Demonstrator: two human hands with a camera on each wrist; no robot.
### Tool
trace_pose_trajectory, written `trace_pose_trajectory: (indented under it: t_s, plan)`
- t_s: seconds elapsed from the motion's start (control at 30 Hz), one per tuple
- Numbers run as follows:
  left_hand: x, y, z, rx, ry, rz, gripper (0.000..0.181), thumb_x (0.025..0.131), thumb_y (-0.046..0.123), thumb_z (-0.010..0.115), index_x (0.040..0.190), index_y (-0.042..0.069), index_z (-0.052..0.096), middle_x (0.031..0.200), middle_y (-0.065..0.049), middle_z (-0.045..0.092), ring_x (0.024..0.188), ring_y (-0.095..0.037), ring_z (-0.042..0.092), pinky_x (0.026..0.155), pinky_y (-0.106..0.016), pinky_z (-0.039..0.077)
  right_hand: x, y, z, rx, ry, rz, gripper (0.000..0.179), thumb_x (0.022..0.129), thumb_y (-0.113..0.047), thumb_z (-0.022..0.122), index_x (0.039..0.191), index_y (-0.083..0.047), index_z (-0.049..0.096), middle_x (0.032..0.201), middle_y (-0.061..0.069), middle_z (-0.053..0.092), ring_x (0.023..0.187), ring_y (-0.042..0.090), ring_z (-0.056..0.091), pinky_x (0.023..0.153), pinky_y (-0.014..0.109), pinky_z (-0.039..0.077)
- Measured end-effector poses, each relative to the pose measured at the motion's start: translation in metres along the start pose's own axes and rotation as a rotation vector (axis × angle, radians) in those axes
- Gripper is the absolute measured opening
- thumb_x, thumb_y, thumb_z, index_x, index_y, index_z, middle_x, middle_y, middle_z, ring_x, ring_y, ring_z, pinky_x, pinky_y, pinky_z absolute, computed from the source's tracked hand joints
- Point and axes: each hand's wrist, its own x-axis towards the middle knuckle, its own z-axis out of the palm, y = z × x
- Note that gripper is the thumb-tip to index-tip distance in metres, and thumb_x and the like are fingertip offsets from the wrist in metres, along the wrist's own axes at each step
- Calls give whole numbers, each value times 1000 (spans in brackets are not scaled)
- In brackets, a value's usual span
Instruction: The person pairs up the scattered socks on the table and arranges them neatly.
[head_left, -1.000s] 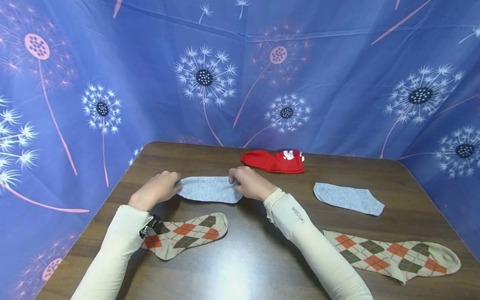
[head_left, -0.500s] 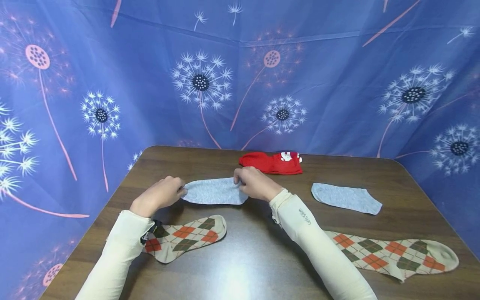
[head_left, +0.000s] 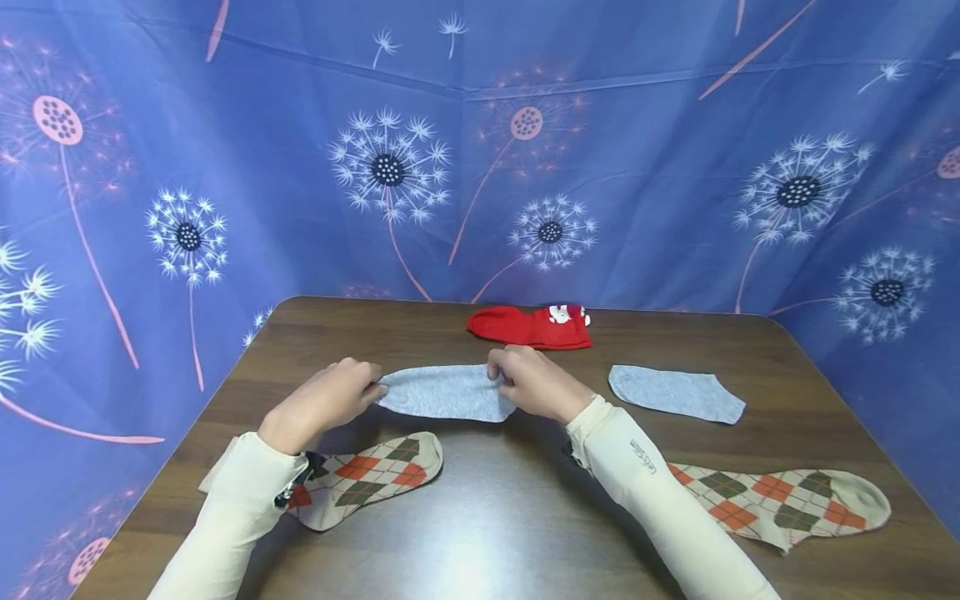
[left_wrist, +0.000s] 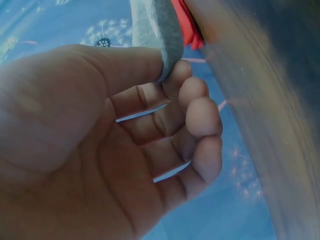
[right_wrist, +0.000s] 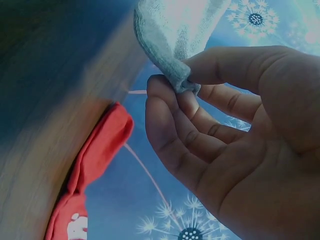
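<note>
Since the earlier frames, the left hand [head_left: 322,406], the right hand [head_left: 538,385] and the light grey-blue knit ankle sock [head_left: 442,392] they hold have shifted rightward and slightly lower in the head view, while the things lying around them appear a little further left. The left hand's grip is a narrow pinch on the ankle sock's left end, its other fingers loosely curved. The right hand's grip is likewise narrow, pinching the folded edge at the right end. The ankle sock spans between both hands, near the centre of the frame.

Just beyond the right hand, a red fabric sock [head_left: 525,327] with a white figure lies near the far edge. A similar light grey-blue sock [head_left: 675,392] lies flat, right of centre. At lower left, a beige argyle sock [head_left: 378,475] with orange and dark green diamonds is partly hidden by the left cream sleeve [head_left: 221,529]. A second argyle sock [head_left: 787,502], at lower right, extends from behind the right cream sleeve [head_left: 652,492], which bears dark lettering. These rest on a brown wood-grain tabletop [head_left: 525,500]. Blue cloth [head_left: 285,208] printed with white and pink dandelions fills the upper frame.
</note>
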Motion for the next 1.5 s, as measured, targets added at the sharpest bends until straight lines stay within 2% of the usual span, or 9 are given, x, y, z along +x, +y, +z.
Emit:
trace_pose_trajectory:
  t_s: [0.2, 0.37, 0.73, 0.93, 1.2, 1.33, 1.5]
  plan:
    - [0, 6, 4, 3, 9, 14, 26, 99, 13, 59, 73, 13, 55, 61, 5, 39, 53, -9, 37, 54, -29, 36, -9, 2, -1, -14, 4, 1, 17, 76, 7, 65, 88, -6, 63, 74, 1, 57, 71, 14, 51, 68, 31, 48]
    - [1, 9, 6, 5, 28, 36, 28, 98, 14, 60, 71, 13, 54, 60, 5, 39, 53, -9, 38, 54, -30, 36, -13, 4, -3, -21, -7, 29, 19, 76, 7, 66, 88, -7, 64, 75, 1, 58, 71, 13, 52, 68, 30, 47]
    - [3, 17, 11, 29, 48, 70, 30, 96, 14, 62, 68, 17, 53, 59, 8, 37, 53, -7, 38, 54, -30, 38, -24, 5, -7, -16, 2, 23, 17, 78, 6, 67, 89, -7, 63, 76, -1, 58, 72, 12, 51, 67, 29, 48]
    - [1, 25, 14, 29, 34, 79, 31, 97, 15, 62, 68, 16, 53, 59, 8, 36, 52, -7, 36, 52, -29, 36, -36, 7, -10, -10, 0, 29, 19, 78, 7, 64, 90, -7, 63, 80, 3, 60, 72, 13, 52, 67, 30, 48]
    - [4, 36, 19, 53, 10, 81, 26, 98, 17, 61, 73, 16, 56, 60, 5, 46, 51, -8, 40, 52, -31, 39, -50, 12, -12, -37, 16, 12, 21, 76, 8, 65, 89, -8, 62, 80, 2, 58, 71, 12, 51, 66, 29, 48]
    - [5, 42, 25, 60, 0, 82, 28, 99, 18, 61, 72, 17, 53, 59, 5, 44, 51, -8, 38, 52, -31, 39, -57, 13, -13, -52, 31, 10, 23, 75, 10, 66, 89, -8, 62, 81, 1, 59, 71, 11, 52, 66, 29, 49]
    - [4, 50, 33, 67, -2, 97, 29, 98, 17, 62, 71, 17, 52, 59, 7, 40, 52, -8, 36, 52, -31, 38, -68, 15, -13, -63, 8, 11, 23, 75, 9, 66, 89, -9, 63, 82, 0, 59, 69, 10, 51, 64, 27, 48]
